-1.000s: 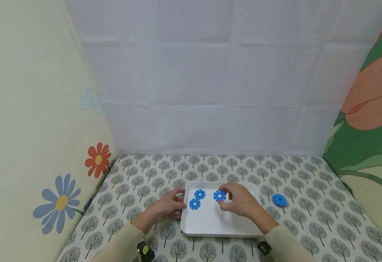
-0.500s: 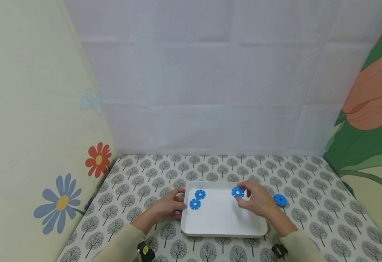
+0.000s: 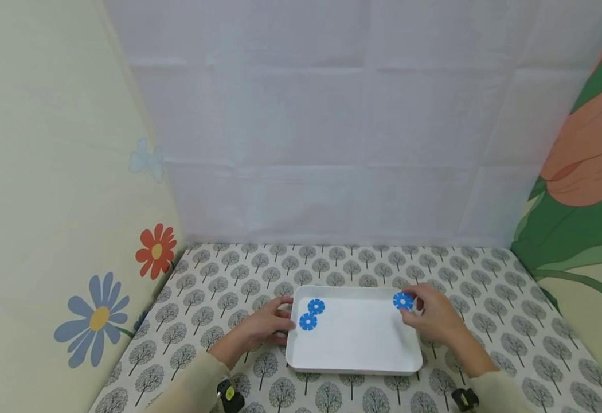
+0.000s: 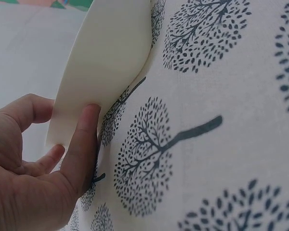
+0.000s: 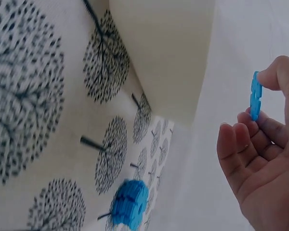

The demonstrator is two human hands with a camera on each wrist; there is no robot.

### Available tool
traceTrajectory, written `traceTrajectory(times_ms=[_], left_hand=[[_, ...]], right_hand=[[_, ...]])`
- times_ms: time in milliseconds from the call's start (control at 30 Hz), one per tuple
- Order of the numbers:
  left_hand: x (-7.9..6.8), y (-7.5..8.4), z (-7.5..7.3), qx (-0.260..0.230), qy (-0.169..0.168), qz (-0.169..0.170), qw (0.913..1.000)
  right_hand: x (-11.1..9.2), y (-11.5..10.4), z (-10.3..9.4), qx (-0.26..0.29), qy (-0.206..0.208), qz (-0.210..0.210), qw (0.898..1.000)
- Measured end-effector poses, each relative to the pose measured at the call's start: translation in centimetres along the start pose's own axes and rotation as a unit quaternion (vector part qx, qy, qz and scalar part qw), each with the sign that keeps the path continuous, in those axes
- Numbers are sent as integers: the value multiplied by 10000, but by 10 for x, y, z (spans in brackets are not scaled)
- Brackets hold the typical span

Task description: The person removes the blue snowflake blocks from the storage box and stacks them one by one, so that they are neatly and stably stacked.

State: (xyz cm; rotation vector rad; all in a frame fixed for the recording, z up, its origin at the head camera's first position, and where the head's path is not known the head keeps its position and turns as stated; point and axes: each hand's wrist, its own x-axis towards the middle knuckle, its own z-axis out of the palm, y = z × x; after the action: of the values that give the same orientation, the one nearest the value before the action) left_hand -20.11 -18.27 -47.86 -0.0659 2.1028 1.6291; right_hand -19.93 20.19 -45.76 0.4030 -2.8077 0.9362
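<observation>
My right hand (image 3: 437, 316) pinches a blue notched disc (image 3: 403, 300) between thumb and fingers. It is over the far right corner of the white tray (image 3: 352, 344), and in the right wrist view the disc (image 5: 256, 96) stands edge-on. Two more notched discs lie touching inside the tray on its left side, a far disc (image 3: 316, 306) and a near disc (image 3: 308, 321). At the tray's left wall, my left hand (image 3: 267, 326) grips the rim. Its fingers press the outside of the wall in the left wrist view.
A stack of blue notched discs (image 5: 130, 204) stands on the tree-print cloth (image 3: 487, 344) right of the tray, hidden behind my right hand in the head view. A white curtain (image 3: 332, 143) hangs behind the table, with flower-print panels (image 3: 84, 172) at the sides.
My right hand has carried the blue disc rightward from above the tray's middle to its far right corner, covering the stack. My left hand and the two discs stay in place.
</observation>
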Motion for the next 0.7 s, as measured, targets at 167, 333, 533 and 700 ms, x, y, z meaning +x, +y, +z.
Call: traceTrajectory(times_ms=[167, 333, 533, 700], left_hand=[[0, 0, 0, 25, -11, 1, 10000], [0, 0, 0, 53, 3, -10, 10000], [0, -1, 1, 126, 69, -21, 9999], [1, -2, 0, 150, 125, -18, 9998]], right_hand=[[-3, 10, -10, -22, 21, 88, 10000], [-8, 21, -18, -98, 85, 230, 9997], [-13, 38, -24, -226, 139, 298, 9992], [-15, 50, -27, -302, 51, 547, 9980]])
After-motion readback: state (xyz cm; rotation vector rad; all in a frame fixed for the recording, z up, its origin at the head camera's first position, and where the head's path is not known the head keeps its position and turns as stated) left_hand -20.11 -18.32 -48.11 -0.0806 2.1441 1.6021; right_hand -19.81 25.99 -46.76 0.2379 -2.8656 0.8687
